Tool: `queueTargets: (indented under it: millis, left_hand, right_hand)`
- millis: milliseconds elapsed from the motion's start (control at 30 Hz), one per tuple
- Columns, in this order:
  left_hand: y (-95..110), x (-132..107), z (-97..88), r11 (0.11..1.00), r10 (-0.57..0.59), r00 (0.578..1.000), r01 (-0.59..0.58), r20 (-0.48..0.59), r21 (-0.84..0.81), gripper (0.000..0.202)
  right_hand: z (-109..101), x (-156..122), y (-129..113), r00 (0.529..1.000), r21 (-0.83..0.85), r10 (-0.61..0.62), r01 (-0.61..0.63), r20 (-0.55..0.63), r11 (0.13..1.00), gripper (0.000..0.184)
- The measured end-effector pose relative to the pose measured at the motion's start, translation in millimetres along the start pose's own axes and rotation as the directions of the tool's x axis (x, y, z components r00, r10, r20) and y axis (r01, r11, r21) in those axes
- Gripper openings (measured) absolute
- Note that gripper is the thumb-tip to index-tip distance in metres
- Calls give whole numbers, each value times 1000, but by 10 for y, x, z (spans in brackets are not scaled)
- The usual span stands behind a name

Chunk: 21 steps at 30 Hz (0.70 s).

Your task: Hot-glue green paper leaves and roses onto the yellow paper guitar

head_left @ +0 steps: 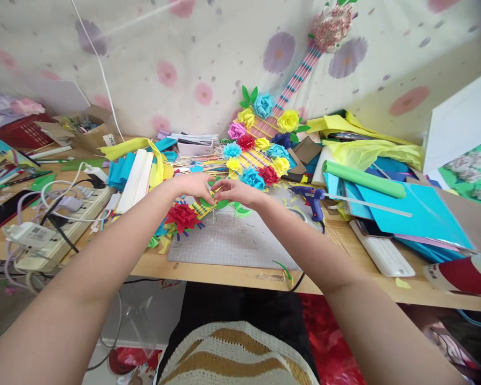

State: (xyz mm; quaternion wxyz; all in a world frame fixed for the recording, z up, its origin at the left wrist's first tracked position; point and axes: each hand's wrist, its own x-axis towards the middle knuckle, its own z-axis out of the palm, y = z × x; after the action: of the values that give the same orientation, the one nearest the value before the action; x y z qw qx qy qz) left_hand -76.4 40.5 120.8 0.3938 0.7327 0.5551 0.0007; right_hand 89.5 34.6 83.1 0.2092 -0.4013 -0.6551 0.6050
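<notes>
A green leaf [222, 204] is seen close at the fingertips.
It is set just at six o'clock of the right hand's [238, 192] curled fingertips, which are brought close to those of the left hand [194, 185]; whether it is pinched cannot be told. A red flower [182, 216] is placed at eight o'clock, a glue gun [313, 202] at three.

Over cutting mat [228, 247], green leaf pieces [222, 203] partly hidden by left hand [194, 185] and right hand [238, 192]; fingertip grip too small to tell. Right of mat, paper cup [463, 274] cropped by frame's edge. Left of mat, print on white charger [32, 234] illegibly small. Beyond mat, top of flower-decked guitar [269, 125] cut off by upper edge.
</notes>
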Motion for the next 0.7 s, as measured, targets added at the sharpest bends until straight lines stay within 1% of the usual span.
queueTargets:
  millis: [67, 133, 233, 333, 467, 533, 600, 700]
  left_hand:
    - [16, 51, 13, 999, -3, 1000, 4, -21, 41, 78]
    - [37, 77, 28, 999, 14, 999, -12, -31, 38, 78]
    - [61, 72, 56, 995, 36, 999, -38, -21, -93, 79]
    - [59, 44, 87, 975, 31, 999, -38, -35, -220, 80]
    - [37, 26, 129, 963, 26, 999, -34, -34, -267, 77]
    - [37, 29, 148, 965, 32, 999, -34, -12, -258, 76]
    - [49, 36, 164, 977, 36, 999, -34, 6, -212, 77]
    - [84, 44, 174, 997, 44, 999, -44, 13, -64, 80]
  right_hand:
    - [0, 3, 28, 1000, 69, -9, 10, -15, 998, 20]
    - [-11, 4, 57, 1000, 116, -16, 19, -26, 993, 20]
    - [-37, -6, 108, 997, 136, -46, 54, -59, 989, 20]
    - [-48, -34, 161, 994, 150, -64, 77, -92, 986, 21]
    - [-24, -94, 187, 993, 186, -46, 66, -108, 980, 19]
    - [-8, -125, 174, 996, 194, -23, 40, -92, 980, 18]
    - [3, -152, 152, 998, 180, 8, 3, -61, 984, 20]
    - [7, -180, 126, 999, 133, 49, -45, -24, 990, 26]
